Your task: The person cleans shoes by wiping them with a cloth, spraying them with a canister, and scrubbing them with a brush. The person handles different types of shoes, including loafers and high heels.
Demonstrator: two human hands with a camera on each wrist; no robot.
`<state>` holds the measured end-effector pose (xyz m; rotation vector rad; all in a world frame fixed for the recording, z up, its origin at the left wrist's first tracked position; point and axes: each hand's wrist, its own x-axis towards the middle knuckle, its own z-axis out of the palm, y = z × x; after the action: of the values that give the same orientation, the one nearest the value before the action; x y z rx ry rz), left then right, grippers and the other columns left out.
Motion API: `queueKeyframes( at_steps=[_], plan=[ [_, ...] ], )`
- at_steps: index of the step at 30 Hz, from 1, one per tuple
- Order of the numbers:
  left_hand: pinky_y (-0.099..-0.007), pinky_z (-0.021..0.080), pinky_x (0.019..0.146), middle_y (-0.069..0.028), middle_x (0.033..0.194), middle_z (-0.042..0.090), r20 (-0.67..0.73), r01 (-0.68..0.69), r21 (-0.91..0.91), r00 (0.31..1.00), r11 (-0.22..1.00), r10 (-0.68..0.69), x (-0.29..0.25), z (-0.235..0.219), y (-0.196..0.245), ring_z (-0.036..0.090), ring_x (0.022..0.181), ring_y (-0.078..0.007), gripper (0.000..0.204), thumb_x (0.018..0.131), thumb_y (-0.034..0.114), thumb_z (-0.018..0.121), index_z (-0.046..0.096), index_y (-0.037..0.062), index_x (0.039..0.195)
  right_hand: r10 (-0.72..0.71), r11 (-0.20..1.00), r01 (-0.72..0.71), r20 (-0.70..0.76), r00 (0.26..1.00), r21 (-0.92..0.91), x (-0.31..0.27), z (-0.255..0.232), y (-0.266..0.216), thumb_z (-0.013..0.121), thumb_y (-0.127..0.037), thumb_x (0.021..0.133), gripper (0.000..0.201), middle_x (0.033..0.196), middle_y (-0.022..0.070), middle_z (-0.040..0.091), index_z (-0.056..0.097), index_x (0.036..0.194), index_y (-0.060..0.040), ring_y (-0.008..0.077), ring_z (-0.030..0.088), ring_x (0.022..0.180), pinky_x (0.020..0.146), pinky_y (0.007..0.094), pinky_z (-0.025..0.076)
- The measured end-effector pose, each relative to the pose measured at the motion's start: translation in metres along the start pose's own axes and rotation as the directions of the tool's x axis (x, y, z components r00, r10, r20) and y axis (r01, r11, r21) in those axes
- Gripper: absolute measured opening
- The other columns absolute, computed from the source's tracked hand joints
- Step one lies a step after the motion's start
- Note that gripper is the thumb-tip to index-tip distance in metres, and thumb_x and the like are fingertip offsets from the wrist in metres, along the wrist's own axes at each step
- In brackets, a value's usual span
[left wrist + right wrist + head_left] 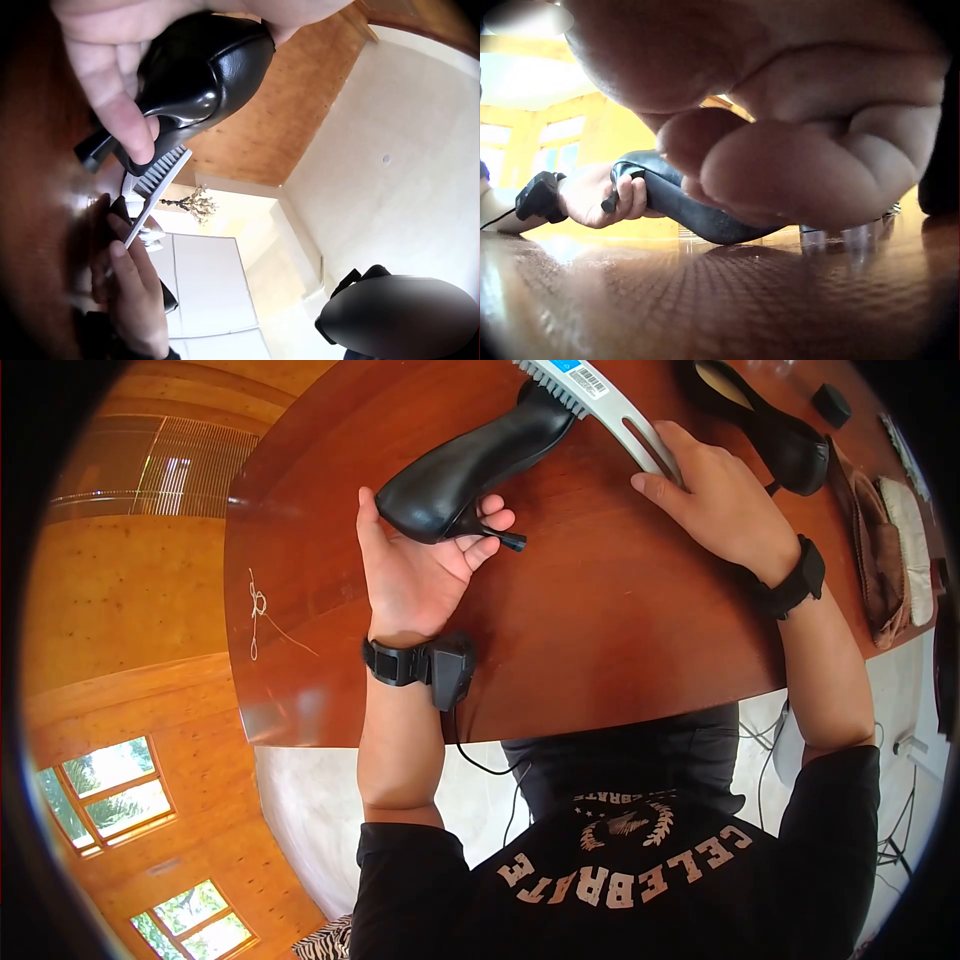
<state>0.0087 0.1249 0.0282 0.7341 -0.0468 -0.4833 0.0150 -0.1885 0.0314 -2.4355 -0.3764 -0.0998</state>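
Note:
A black high-heeled shoe (pixel 450 485) lies in the left hand (pixel 415 585), whose fingers curl round its heel end while the toe points away over the table. The right hand (pixel 725 510) grips the handle of a grey-white brush (pixel 605 405). In the head view, the brush's bristles meet the front part of the shoe. The left wrist view shows the shoe (pixel 225 67) close up, fingers (pixel 127 124) hooked by the heel, and the brush (pixel 157 187) beyond. Curled fingers of the right hand (pixel 802 142) fill much of the right wrist view, hiding the brush there.
Another black heeled shoe (pixel 795 450) lies at the far right of the wooden table (pixel 600 600), beside a small black object (pixel 831 406). Brown and cream cloth-like items (pixel 885 560) lie at the right edge. A thin pale string (pixel 258 603) rests on the left.

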Motion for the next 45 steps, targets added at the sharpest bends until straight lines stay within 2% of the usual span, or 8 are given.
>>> queueKeyframes(
  at_steps=[6,8,12,15,24,29,33,45],
  plan=[
    [-0.0434,0.058,0.089,-0.0276,0.125,0.065,0.009,0.0,0.006,1.0,1.0,0.0,0.0,0.0,0.0,0.067,0.112,-0.0401,0.09,0.1,0.073,0.028,0.049,-0.004,0.142,0.051,0.997,-0.047,-0.081,0.995,0.055,0.001,-0.001,0.0,0.063,-0.033,0.096,0.044,0.084,0.0234,0.068,0.056,0.123,0.0012,0.0417,0.067,0.082,0.072,0.0476,0.051],
    [-0.0441,0.059,0.088,-0.03,0.127,0.062,0.022,-0.003,-0.006,1.0,1.0,0.003,0.0,-0.002,0.0,0.065,0.114,-0.042,0.086,0.1,0.07,0.034,0.047,-0.003,0.143,-0.01,0.998,0.013,-0.048,0.999,0.054,0.002,-0.003,0.002,0.063,-0.032,0.097,0.042,0.083,0.0232,0.067,0.057,0.122,0.0006,0.0414,0.067,0.081,0.071,0.0475,0.05],
    [-0.0435,0.058,0.088,-0.0286,0.125,0.064,0.008,-0.003,0.005,1.0,1.0,0.003,0.0,0.0,0.0,0.066,0.112,-0.0408,0.089,0.1,0.072,0.031,0.048,-0.0034,0.142,-0.117,0.989,0.123,-0.066,0.991,0.087,0.0,0.0,-0.002,0.061,-0.033,0.097,0.038,0.078,0.0222,0.065,0.058,0.116,0.0004,0.0409,0.066,0.076,0.068,0.0477,0.048],
    [-0.0426,0.058,0.088,-0.026,0.122,0.067,-0.003,0.005,0.018,1.0,1.0,-0.005,0.0,0.002,0.0,0.068,0.11,-0.0388,0.094,0.099,0.076,0.024,0.05,-0.0046,0.14,0.021,0.997,-0.017,-0.055,0.998,0.075,0.002,-0.003,-0.001,0.06,-0.033,0.098,0.037,0.075,0.0209,0.064,0.059,0.111,0.0007,0.0405,0.064,0.072,0.066,0.0479,0.046],
    [-0.0429,0.058,0.088,-0.027,0.123,0.066,0.004,-0.001,0.017,1.0,1.0,0.001,0.0,0.001,0.0,0.067,0.111,-0.0394,0.092,0.099,0.075,0.027,0.05,-0.0038,0.141,0.056,0.996,-0.053,-0.037,0.998,0.075,0.002,-0.003,0.0,0.059,-0.037,0.1,0.039,0.069,0.0196,0.06,0.059,0.106,0.0018,0.0376,0.061,0.066,0.063,0.0461,0.045],
    [-0.044,0.059,0.088,-0.0294,0.126,0.063,0.012,-0.01,0.002,1.0,1.0,0.01,0.0,-0.002,0.0,0.065,0.113,-0.0413,0.088,0.1,0.072,0.032,0.047,-0.0025,0.143,0.011,0.998,-0.009,-0.026,1.0,0.062,0.002,-0.002,-0.001,0.06,-0.036,0.099,0.039,0.073,0.0211,0.062,0.058,0.109,0.0018,0.0408,0.063,0.07,0.064,0.0475,0.045],
    [-0.0421,0.058,0.088,-0.0259,0.122,0.067,0.0,-0.006,0.019,1.0,1.0,0.006,0.0,0.001,0.0,0.068,0.11,-0.0384,0.095,0.098,0.077,0.024,0.05,-0.0044,0.141,-0.085,0.992,0.089,-0.043,0.995,0.092,-0.002,-0.002,-0.008,0.061,-0.034,0.098,0.038,0.079,0.0225,0.065,0.057,0.113,0.0006,0.0429,0.065,0.076,0.067,0.0486,0.047],
    [-0.0421,0.059,0.088,-0.026,0.122,0.067,-0.005,-0.008,0.025,1.0,1.0,0.008,0.0,0.0,0.0,0.068,0.11,-0.0389,0.095,0.098,0.077,0.023,0.049,-0.0039,0.141,-0.065,0.995,0.062,0.042,0.997,0.084,-0.002,-0.006,-0.011,0.064,-0.031,0.097,0.037,0.084,0.0242,0.066,0.057,0.116,-0.0006,0.0453,0.064,0.081,0.071,0.0506,0.049]
  ],
)
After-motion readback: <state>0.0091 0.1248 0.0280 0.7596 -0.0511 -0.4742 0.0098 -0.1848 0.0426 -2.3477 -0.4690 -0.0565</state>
